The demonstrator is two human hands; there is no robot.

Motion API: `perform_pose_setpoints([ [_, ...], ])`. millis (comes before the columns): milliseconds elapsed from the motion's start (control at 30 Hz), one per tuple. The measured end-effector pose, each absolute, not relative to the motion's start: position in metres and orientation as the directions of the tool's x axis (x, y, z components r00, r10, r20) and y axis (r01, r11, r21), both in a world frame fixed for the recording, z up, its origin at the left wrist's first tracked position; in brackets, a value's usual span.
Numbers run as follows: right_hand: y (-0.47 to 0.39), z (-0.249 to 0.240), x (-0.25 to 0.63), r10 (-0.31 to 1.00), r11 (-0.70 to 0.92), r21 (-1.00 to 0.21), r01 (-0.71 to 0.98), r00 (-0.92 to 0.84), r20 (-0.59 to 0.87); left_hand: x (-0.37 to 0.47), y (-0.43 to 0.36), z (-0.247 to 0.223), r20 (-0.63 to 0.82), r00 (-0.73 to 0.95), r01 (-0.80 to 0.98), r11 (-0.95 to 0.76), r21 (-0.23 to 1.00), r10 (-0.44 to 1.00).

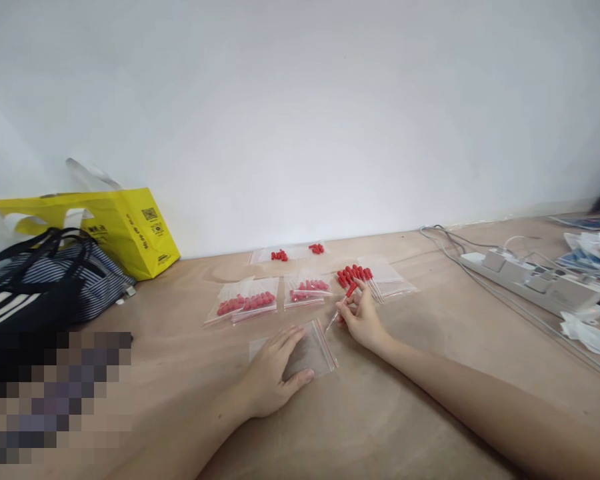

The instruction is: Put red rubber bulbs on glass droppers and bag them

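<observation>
My left hand (277,370) lies flat with fingers outstretched on a clear zip bag (320,360) with a red seal line. Just right of that bag, my right hand (363,320) pinches a thin stick with a red end (351,289); its pale tip points down toward the bag's sealed edge. Beyond the right hand, several similar red-ended sticks (355,272) lie side by side on a stack of clear zip bags (397,283). Left of them are filled zip bags (307,290) and more filled zip bags (250,303), with red ends showing through the plastic.
Near the wall, another clear bag (297,252) bears two clusters of red pieces. A yellow bag (155,233) and a striped dark bag (110,280) stand at the left. A white power strip (510,283) with plugs and grey cables (480,277) occupies the right side.
</observation>
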State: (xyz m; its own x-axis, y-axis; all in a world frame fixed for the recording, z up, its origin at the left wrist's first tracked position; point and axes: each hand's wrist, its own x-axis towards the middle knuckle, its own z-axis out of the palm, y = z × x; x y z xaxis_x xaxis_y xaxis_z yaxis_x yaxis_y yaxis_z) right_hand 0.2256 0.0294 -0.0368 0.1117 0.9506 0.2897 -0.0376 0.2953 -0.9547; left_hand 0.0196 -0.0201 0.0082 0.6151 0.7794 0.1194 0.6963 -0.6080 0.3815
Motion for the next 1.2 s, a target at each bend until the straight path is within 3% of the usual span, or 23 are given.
perform_pose_setpoints([
  [500, 0.018, -0.041, 0.230, 0.976, 0.216, -0.975, -0.041, 0.034, 0.215, 0.024, -0.015, 0.005, 0.136, 0.636, 0.673, -0.633, 0.383, 0.759],
  [733, 0.015, -0.032, 0.253, 0.969, 0.233, -0.942, 0.239, -0.140, 0.205, 0.033, -0.009, 0.003, 0.143, 0.636, 0.667, -0.634, 0.392, 0.758],
  [967, 0.015, -0.025, 0.261, 0.921, 0.272, -0.915, 0.299, -0.358, 0.156, 0.044, 0.000, 0.003, 0.096, 0.680, 0.653, -0.660, 0.372, 0.727],
  [1100, 0.019, -0.024, 0.262, 0.889, 0.391, -0.829, 0.400, -0.398, 0.227, 0.055, 0.005, 0.004, 0.103, 0.704, 0.632, -0.687, 0.359, 0.702],
  [1200, 0.022, -0.022, 0.264, 0.875, 0.459, -0.737, 0.496, -0.394, 0.280, 0.055, 0.003, 0.006, 0.207, 0.691, 0.620, -0.715, 0.324, 0.693],
])
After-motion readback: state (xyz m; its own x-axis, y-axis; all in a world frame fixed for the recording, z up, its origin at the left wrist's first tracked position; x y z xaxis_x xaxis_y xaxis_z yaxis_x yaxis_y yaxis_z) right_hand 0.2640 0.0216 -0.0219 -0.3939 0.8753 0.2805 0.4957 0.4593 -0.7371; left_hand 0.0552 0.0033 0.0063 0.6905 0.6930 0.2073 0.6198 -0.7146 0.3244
